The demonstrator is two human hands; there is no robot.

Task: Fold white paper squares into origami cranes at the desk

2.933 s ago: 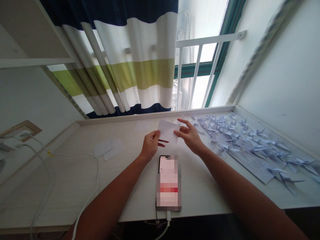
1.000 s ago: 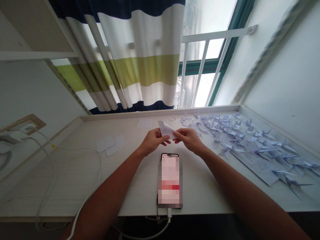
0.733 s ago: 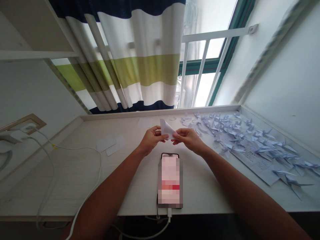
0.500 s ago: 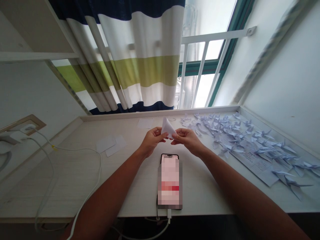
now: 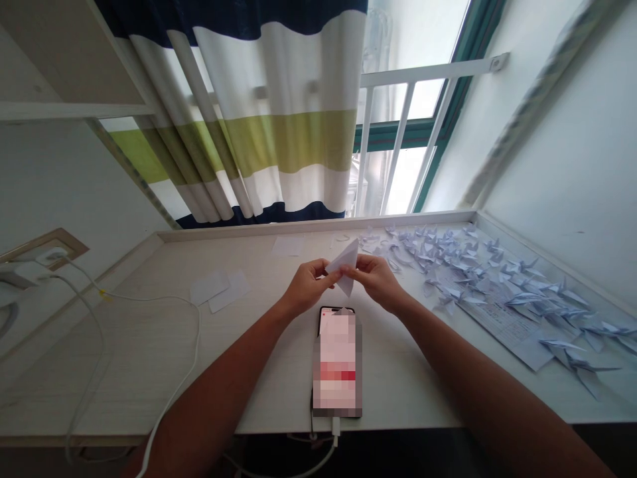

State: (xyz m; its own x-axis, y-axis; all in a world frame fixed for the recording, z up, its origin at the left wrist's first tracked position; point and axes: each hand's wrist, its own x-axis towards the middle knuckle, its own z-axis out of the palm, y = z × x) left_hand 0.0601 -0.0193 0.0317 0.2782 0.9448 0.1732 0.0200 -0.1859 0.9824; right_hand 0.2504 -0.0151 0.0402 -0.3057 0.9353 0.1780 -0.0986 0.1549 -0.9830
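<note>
Pale desk (image 5: 124,345), with a whole flock of lilac paper cranes (image 5: 478,272) at 3 o'clock of the hands, some on a printed sheet (image 5: 502,322) with text too small to read. Phone (image 5: 337,362) at 6 o'clock, screen blurred. Left hand (image 5: 306,285) and right hand (image 5: 381,282) both pinch a folded white paper triangle (image 5: 344,265), seemingly just off the desk.

The screen of the phone (image 5: 337,362) is blurred beyond reading. The left hand (image 5: 306,287) and right hand (image 5: 379,279) hide parts of the folded paper (image 5: 344,264). Far paper cranes (image 5: 432,247) are too small to separate.
</note>
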